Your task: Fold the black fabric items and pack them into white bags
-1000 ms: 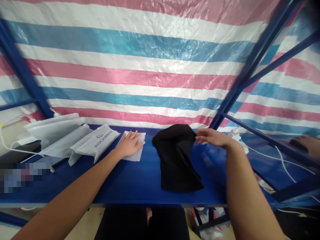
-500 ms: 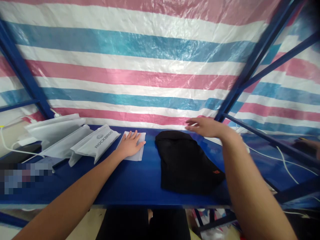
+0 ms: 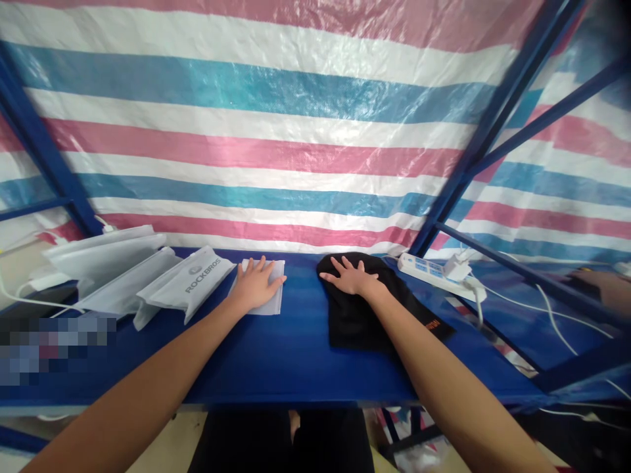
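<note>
My left hand [image 3: 255,286] lies flat with fingers spread on a small folded white plastic bag [image 3: 273,303], covering most of it. Its arm reaches in from the lower left. To the right, my right hand [image 3: 351,276] rests palm down, fingers apart, on the upper part of a folded black cloth [image 3: 352,322], whose kind I cannot tell. Small orange lettering shows at the cloth's lower right corner, and my forearm hides part of it. Both items lie on the blue tabletop [image 3: 256,368] with a gap between them.
Several white zip bags stand on the left, one a bag printed ROCKBROS [image 3: 190,282]. A white power strip [image 3: 438,276] with a plugged-in charger and cables lies on the right. Blue metal posts [image 3: 473,157] frame a striped plastic sheet [image 3: 276,151] behind the table.
My right hand has come down and left onto the black cloth, which now sits higher and further right. The power strip has come into view. My left hand stays on the white bag.
</note>
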### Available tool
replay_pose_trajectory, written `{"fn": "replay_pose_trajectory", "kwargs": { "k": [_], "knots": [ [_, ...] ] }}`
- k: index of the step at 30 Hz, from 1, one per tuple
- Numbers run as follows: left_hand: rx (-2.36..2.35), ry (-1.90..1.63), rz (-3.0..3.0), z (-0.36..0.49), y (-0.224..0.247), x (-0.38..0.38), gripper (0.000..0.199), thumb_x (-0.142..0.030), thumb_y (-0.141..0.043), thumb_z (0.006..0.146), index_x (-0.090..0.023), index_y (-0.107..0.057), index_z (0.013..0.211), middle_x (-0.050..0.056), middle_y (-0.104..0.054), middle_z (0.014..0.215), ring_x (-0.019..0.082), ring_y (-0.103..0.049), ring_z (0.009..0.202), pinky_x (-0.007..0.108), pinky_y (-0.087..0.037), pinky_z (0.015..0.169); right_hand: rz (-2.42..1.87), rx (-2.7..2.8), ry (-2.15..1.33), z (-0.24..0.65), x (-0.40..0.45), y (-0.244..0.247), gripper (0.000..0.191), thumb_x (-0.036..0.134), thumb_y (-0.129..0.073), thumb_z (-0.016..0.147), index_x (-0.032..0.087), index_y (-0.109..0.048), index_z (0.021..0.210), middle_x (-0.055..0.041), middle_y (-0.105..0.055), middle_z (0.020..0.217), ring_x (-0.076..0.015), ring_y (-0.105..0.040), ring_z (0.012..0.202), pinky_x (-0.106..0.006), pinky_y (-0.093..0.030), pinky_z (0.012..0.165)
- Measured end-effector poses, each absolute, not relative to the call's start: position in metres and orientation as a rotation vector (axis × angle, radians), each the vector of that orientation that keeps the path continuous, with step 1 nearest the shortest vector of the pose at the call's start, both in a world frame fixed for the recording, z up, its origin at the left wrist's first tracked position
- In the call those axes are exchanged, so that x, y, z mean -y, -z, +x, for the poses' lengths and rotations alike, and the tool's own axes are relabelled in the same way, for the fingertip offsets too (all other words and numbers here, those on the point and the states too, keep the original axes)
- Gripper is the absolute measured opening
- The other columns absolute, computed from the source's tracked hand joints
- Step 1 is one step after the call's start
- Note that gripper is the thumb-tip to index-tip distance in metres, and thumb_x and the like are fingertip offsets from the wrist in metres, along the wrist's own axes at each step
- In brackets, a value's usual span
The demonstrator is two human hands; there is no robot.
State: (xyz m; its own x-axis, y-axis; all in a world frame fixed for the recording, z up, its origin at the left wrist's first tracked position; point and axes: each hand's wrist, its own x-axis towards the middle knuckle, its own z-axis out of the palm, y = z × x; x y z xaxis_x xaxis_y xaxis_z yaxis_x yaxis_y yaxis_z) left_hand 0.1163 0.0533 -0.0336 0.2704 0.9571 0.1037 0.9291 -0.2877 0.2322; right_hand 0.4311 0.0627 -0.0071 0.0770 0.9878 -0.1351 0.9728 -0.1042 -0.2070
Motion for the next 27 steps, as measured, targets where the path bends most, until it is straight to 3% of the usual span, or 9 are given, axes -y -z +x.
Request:
{"fn": "replay_pose_trajectory", "kwargs": {
  "k": [2, 5, 8, 12, 16, 20, 22, 24, 27],
  "knots": [
    [-1.765, -0.493, 2.454, 0.113, 0.027, -0.052, 0.08, -0.063, -0.028, 0.111, -0.011, -0.046, 0.169, 0.018, -0.04, 0.177, 0.041, -0.027, 0.168, 0.061, -0.02, 0.136, -2.317, 2.031, -0.433, 0.433, -0.056, 0.006, 0.108, 0.102, -0.032, 0.089, 0.043, -0.015, 0.178, -0.005, -0.007, 0.188, -0.062, 0.002, 0.166, -0.098, -0.004, 0.114],
    [-1.754, -0.81, 2.61, 0.096, 0.009, -0.049, 0.064, -0.05, -0.029, 0.113, -0.016, -0.058, 0.159, 0.013, -0.057, 0.166, 0.031, -0.042, 0.161, 0.047, -0.028, 0.135, -2.327, 2.019, -0.433, 0.43, -0.053, 0.008, 0.109, 0.102, -0.028, 0.09, 0.042, -0.009, 0.179, -0.0056, -0.004, 0.188, -0.0611, 0.006, 0.166, -0.098, 0.001, 0.114],
    [-2.132, -0.93, 2.535, 0.067, -0.007, -0.046, 0.064, -0.054, -0.039, 0.109, -0.017, -0.056, 0.159, 0.018, -0.057, 0.163, 0.041, -0.045, 0.155, 0.058, -0.032, 0.129, -2.326, 1.997, -0.421, 0.427, -0.055, 0.011, 0.11, 0.102, -0.025, 0.09, 0.04, -0.008, 0.179, -0.0058, -0.003, 0.188, -0.06, 0.007, 0.167, -0.096, 0.002, 0.115],
    [-2.589, -0.558, 2.133, 0.031, -0.015, -0.045, 0.098, -0.072, -0.058, 0.093, -0.007, -0.042, 0.166, 0.035, -0.054, 0.157, 0.057, -0.053, 0.14, 0.068, -0.042, 0.113, -2.322, 1.966, -0.421, 0.426, -0.057, 0.013, 0.112, 0.103, -0.025, 0.089, 0.038, -0.006, 0.179, -0.0044, -0.003, 0.188, -0.0594, 0.008, 0.167, -0.096, 0.003, 0.116],
    [-2.506, -0.352, 2.103, 0.022, -0.022, -0.044, 0.085, -0.063, -0.066, 0.09, -0.012, -0.051, 0.157, 0.029, -0.07, 0.135, 0.049, -0.067, 0.123, 0.059, -0.049, 0.106, -2.319, 1.945, -0.408, 0.426, -0.057, 0.015, 0.112, 0.101, -0.026, 0.091, 0.036, -0.006, 0.18, -0.0073, -0.004, 0.188, -0.0583, 0.007, 0.168, -0.095, 0.001, 0.117],
    [-2.443, -0.71, 2.333, 0.037, -0.034, -0.037, 0.072, -0.052, -0.065, 0.096, -0.016, -0.052, 0.157, 0.025, -0.071, 0.133, 0.047, -0.064, 0.126, 0.059, -0.047, 0.108, -2.15, 1.969, -0.265, 0.422, -0.053, 0.01, 0.11, 0.093, -0.038, 0.096, 0.026, -0.017, 0.18, -0.0132, -0.014, 0.187, -0.0549, 0.0, 0.169, -0.087, -0.003, 0.125],
    [-2.249, -0.969, 2.559, 0.049, -0.036, -0.033, 0.072, -0.047, -0.063, 0.101, -0.018, -0.046, 0.165, 0.022, -0.069, 0.14, 0.045, -0.06, 0.132, 0.058, -0.044, 0.112, -1.892, 2.012, -0.194, 0.415, -0.048, 0.004, 0.101, 0.084, -0.05, 0.099, 0.023, -0.028, 0.178, -0.0147, -0.026, 0.184, -0.0486, -0.009, 0.171, -0.076, -0.009, 0.132],
    [-1.926, -1.13, 2.818, 0.064, -0.033, -0.029, 0.071, -0.042, -0.061, 0.104, -0.023, -0.042, 0.169, 0.019, -0.067, 0.146, 0.042, -0.058, 0.135, 0.057, -0.041, 0.115, -1.52, 2.03, -0.266, 0.403, -0.042, -0.003, 0.089, 0.076, -0.06, 0.1, 0.026, -0.04, 0.173, -0.0134, -0.039, 0.178, -0.0409, -0.027, 0.168, -0.063, -0.023, 0.135],
    [-1.424, -1.114, 3.126, 0.087, -0.023, -0.024, 0.07, -0.038, -0.061, 0.106, -0.025, -0.041, 0.171, 0.016, -0.066, 0.15, 0.04, -0.058, 0.132, 0.055, -0.041, 0.114, -1.01, 1.925, -0.579, 0.379, -0.031, -0.009, 0.083, 0.068, -0.076, 0.094, 0.032, -0.052, 0.165, -0.0111, -0.06, 0.162, -0.034, -0.059, 0.145, -0.05, -0.052, 0.118]
  ]
}}
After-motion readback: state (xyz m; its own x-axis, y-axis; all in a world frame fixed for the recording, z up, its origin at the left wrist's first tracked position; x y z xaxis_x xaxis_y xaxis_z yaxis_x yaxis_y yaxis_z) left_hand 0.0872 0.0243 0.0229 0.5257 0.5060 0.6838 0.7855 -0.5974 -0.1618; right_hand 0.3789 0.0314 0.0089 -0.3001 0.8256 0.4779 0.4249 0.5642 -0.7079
